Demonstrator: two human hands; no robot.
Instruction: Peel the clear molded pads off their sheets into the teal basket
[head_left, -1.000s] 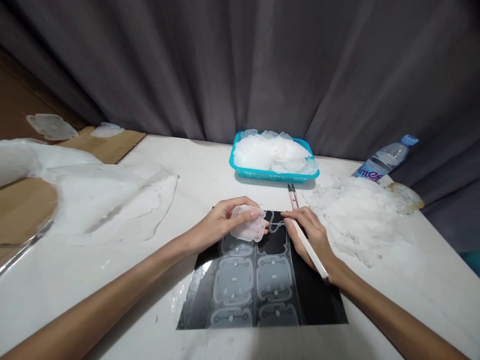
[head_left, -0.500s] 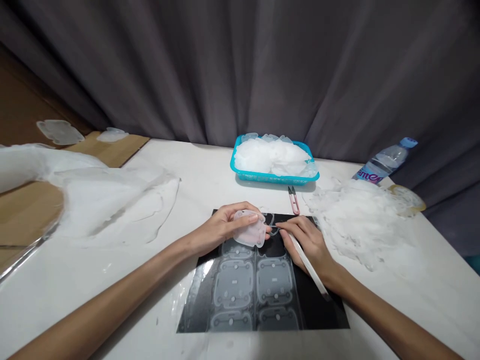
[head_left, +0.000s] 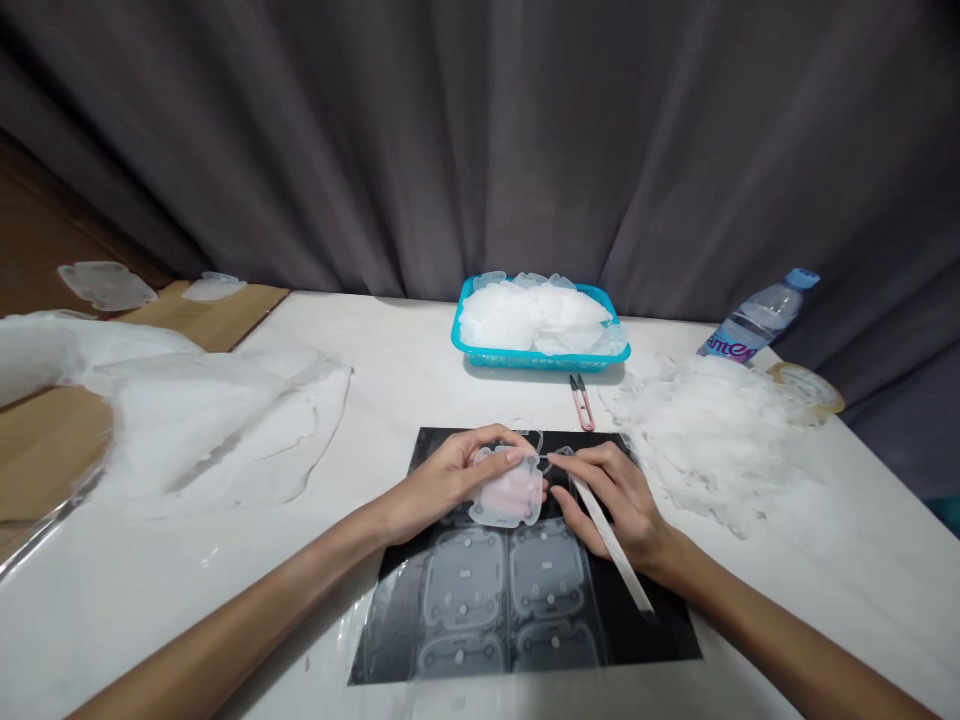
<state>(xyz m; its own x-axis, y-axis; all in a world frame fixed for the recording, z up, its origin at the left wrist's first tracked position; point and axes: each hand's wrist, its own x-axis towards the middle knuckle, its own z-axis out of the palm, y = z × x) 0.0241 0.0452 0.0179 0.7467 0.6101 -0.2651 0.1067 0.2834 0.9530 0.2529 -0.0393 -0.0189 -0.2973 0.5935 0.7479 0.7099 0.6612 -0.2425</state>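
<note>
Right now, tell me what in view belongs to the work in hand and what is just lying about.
In the work:
translucent film piece, held in the left hand
slim white pen-shaped tool, held in the right hand
black mat and patterned clear sheet
probably the turquoise basket heaped with film pieces

Apparently lying about:
pink thread snips
water bottle
tape roll
perhaps the scrap heap

Ahead of you, a dark grey curtain (head_left: 420,140) hung in folds behind the white table (head_left: 397,350). Toward the table's far right stood a clear bottle (head_left: 759,312) with a blue cap and purple lettering, leaning rightward in your view. Near it, on your side, lay a yellowish tape roll (head_left: 817,388), partly hidden. To your left you had brown cardboard (head_left: 251,312), partly covered. Pink snips (head_left: 582,408) lay with their dark points away from you.
</note>
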